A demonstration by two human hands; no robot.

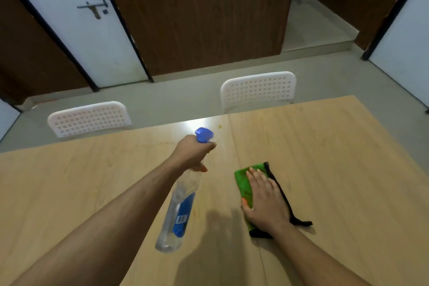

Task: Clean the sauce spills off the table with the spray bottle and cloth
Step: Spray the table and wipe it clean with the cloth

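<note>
spray bottle [180, 206] up off the table [325, 146], tilted, blue nozzle aimed away at a small yellowish spill [219, 126] near the far edge, base toward the person. left hand [192, 154] wraps its neck. right hand [264, 199] lies flat on the green cloth [243, 181].

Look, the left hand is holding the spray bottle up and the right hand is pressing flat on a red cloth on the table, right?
Nearly. The cloth is green with black edging, not red, as the head view shows. The rest holds: the left hand holds the spray bottle up, and the right hand presses flat on the cloth on the table.
</note>
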